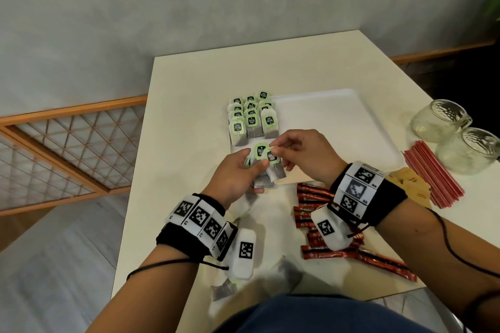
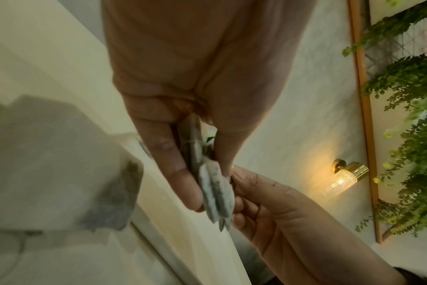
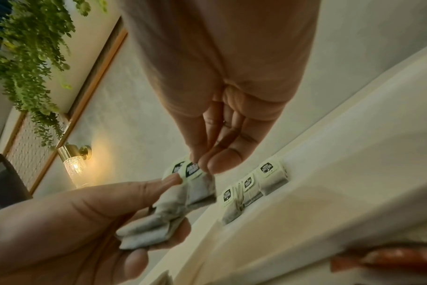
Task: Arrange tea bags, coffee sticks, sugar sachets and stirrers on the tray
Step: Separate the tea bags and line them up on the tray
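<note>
My left hand [image 1: 238, 170] grips a small stack of tea bags [image 1: 266, 170] just above the near left corner of the white tray [image 1: 338, 127]. My right hand [image 1: 286, 151] pinches the green tag [image 1: 271, 156] of the top bag. In the right wrist view its fingertips [image 3: 207, 165] press that tag while the left hand [image 3: 90, 217] holds the stack [image 3: 163, 216]. The left wrist view shows the stack's edges [image 2: 215, 194] between thumb and fingers. Rows of tea bags [image 1: 251, 117] lie on the tray's far left part. Red coffee sticks [image 1: 313, 213], red stirrers [image 1: 433, 176] and brown sachets [image 1: 411, 184] lie on the table.
Two glass jars [image 1: 443, 121] [image 1: 470, 151] stand at the table's right edge beyond the stirrers. Loose tea bags [image 1: 224, 288] lie near the table's front edge. A wooden lattice rail [image 1: 67, 149] runs left of the table.
</note>
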`<state>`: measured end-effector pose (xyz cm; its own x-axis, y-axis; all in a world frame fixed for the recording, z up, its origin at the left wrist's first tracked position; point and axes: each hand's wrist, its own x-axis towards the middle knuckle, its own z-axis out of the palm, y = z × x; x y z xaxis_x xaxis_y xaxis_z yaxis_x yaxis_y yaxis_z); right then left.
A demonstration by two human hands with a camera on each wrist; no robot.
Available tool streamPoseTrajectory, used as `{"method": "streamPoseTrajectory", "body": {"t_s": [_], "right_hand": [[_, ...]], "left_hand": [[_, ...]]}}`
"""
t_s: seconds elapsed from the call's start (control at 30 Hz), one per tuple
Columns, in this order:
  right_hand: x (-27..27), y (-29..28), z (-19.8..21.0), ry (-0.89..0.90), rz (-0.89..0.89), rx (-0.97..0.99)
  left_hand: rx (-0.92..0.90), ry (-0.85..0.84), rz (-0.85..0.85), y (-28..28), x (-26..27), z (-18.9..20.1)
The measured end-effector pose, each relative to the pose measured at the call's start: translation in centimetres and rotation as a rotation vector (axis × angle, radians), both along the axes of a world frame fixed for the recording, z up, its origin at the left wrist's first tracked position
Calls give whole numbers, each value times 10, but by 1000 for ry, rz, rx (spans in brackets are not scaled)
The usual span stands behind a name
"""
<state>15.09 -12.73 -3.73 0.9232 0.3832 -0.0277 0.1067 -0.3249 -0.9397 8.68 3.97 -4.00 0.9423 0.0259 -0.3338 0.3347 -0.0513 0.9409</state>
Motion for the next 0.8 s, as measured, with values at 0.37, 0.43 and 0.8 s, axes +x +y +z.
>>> {"method": "streamPoseTrajectory", "body": {"t_s": [0.37,0.43,0.8], "right_hand": [[39,10,7,238,39,132],[44,15,7,248,66,116],[61,23,8,49,193,-25]], "left_hand": [[-77,-28,92,29,20,-2],[-76,-11,87,33,25,-3],[53,19,-86,43,45,-2]]}}
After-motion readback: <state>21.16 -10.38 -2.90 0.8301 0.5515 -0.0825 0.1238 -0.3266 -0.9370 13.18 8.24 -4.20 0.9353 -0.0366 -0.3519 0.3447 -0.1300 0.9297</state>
